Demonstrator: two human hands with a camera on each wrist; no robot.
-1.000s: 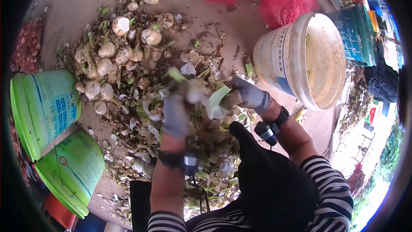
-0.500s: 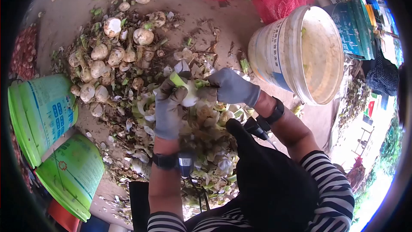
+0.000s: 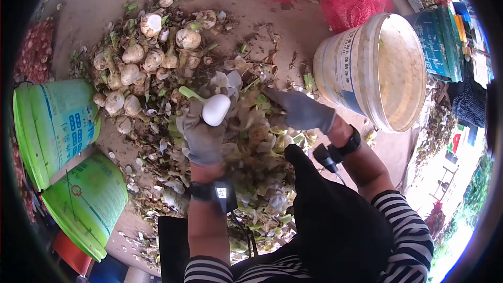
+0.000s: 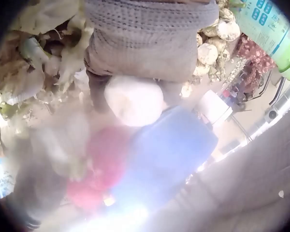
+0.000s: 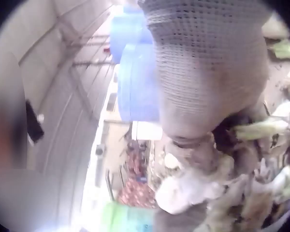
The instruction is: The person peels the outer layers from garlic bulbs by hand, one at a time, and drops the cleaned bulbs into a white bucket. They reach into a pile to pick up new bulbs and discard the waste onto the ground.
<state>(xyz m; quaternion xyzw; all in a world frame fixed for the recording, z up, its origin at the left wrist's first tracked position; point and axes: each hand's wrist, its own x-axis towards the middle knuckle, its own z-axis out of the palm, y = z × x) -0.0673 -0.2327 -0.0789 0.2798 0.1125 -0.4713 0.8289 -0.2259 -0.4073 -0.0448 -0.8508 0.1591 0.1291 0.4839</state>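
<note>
Both hands wear grey gloves with dirty fingers. My left hand (image 3: 204,139) holds a smooth white garlic bulb (image 3: 216,110) with a short green stem pointing to the upper left. In the left wrist view the bulb's rounded white end (image 4: 134,100) shows below the glove. To the right, apart from the bulb, my right hand (image 3: 306,111) hangs over the pile of husks with its fingers spread, and loose peel blurs beside them. Garlic peelings (image 3: 257,170) lie heaped beneath both hands. Unpeeled garlic bulbs (image 3: 133,54) with brown, soiled skins are piled at the upper left.
A white bucket (image 3: 343,65) leans at the right, with a teal bucket (image 3: 435,42) behind it. Two green buckets (image 3: 57,126) lie at the left. Red mesh netting (image 3: 356,0) is at the top. The person's black-clad knee (image 3: 335,215) rises between the arms.
The garlic bulb, first blurred and then held between both hands, now shows white and bare in the left hand. My right hand has drawn away to the right.
</note>
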